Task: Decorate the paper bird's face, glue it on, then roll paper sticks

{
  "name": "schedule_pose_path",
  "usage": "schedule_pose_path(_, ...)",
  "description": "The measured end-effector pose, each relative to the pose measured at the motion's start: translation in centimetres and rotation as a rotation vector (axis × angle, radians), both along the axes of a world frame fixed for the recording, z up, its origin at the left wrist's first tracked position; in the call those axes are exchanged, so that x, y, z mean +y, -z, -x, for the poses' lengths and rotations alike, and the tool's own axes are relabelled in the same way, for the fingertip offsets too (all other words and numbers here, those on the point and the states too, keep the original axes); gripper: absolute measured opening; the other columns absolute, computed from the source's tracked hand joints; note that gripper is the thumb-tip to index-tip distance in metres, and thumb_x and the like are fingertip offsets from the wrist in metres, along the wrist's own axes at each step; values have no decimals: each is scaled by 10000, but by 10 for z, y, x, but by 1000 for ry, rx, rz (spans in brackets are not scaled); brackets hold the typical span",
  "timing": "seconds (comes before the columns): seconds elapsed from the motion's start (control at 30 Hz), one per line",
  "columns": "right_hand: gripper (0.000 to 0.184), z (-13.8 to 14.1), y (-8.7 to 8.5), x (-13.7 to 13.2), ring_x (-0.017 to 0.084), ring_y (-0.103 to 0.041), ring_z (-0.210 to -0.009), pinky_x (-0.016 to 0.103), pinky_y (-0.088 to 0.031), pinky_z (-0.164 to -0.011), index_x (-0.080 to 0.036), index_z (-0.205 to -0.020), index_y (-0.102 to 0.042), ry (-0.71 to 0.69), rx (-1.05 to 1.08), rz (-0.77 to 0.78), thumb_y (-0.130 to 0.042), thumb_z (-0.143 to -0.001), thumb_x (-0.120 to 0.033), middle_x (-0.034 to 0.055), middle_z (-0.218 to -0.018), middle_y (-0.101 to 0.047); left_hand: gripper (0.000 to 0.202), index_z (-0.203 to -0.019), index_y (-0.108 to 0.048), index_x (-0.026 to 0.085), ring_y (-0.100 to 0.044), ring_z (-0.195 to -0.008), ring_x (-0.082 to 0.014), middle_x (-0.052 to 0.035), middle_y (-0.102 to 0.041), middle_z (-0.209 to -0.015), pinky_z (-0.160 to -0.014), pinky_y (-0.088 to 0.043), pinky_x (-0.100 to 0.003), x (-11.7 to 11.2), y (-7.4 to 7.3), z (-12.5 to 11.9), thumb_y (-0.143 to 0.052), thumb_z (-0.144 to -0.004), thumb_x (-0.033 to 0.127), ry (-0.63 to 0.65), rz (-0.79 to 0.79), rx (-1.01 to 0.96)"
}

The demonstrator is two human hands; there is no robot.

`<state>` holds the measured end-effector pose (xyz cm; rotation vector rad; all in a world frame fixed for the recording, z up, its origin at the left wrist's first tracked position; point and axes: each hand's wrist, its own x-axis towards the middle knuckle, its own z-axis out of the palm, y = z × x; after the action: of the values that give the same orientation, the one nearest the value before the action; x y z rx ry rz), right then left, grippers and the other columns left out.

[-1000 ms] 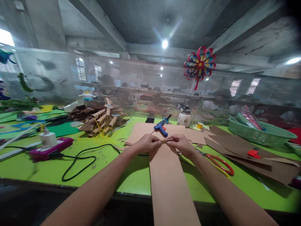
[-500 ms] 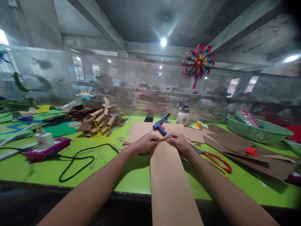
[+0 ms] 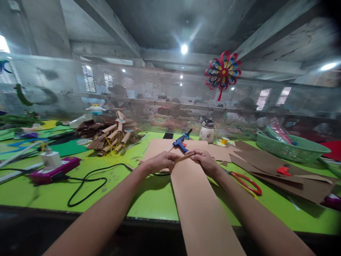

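Observation:
A long tan strip of paper (image 3: pixel 197 202) runs from the near table edge away from me across the green table (image 3: pixel 149 199). My left hand (image 3: pixel 158 161) and my right hand (image 3: pixel 204 160) both pinch its far end, which is curled into a thin roll (image 3: pixel 184 156) between my fingertips. Just behind my hands a blue glue gun (image 3: pixel 181 142) lies on a stack of tan sheets (image 3: pixel 160 146). Red-handled scissors (image 3: pixel 246 183) rest right of my right wrist.
A black cable (image 3: pixel 87 185) loops across the table on the left, near a purple power strip with a white charger (image 3: pixel 52 165). A pile of paper rolls (image 3: pixel 112 137) sits at the back left, a white jar (image 3: pixel 207 132) at the back, a green basket (image 3: pixel 290 147) and brown sheets (image 3: pixel 279 174) on the right.
The far end of the strip has tilted slightly, its right side higher. My hands stay pinched on the roll; the strip's near end has swung a little to the right.

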<state>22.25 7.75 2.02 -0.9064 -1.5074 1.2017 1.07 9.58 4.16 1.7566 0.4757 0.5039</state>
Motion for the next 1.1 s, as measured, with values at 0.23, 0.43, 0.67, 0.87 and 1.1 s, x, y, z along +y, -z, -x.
schedule_pose_path(0.23,246,-2,1,1,50,-204,-398,217,-114,-400,-127,-896,-617,-17,-6,-25,-517,-686,-204,-68,-480,-350,351,-917,-653,127,-510,-648,-141,-7,-593,-695,-587,-387,-229,2,1,-1,-509,-600,174,-210,-118,113)
schedule_pose_path(0.43,265,3,3,-3,52,-247,-400,203,-151,-397,-140,-935,-618,-40,-78,-55,-526,-696,-208,-69,-478,-363,429,-710,-601,112,-405,-548,-108,-5,-508,-601,-506,-290,-219,7,5,0,-427,-767,501,-322,-221,198)
schedule_pose_path(0.67,203,6,-1,-8,82,-418,-533,205,-300,-493,-156,-859,-657,28,-190,-207,-541,-702,-210,-12,-631,-541,460,-711,-593,122,-290,-495,-84,26,-401,-550,-482,-212,-229,4,4,3,-463,-747,562,-242,-191,276)
schedule_pose_path(0.87,187,7,-8,-10,157,-541,-754,277,-406,-696,-164,-844,-671,64,-262,-349,-542,-718,-214,43,-810,-637,384,-773,-600,130,-333,-543,-88,29,-437,-596,-516,-253,-215,-5,1,-1,-537,-720,506,-159,-6,107)
schedule_pose_path(1.1,160,5,-2,-4,175,-581,-787,336,-440,-765,-160,-839,-658,31,-185,-356,-555,-728,-213,54,-819,-649,393,-773,-572,121,-383,-637,-112,0,-465,-676,-558,-289,-213,-4,11,-9,-532,-723,509,-209,-47,79)
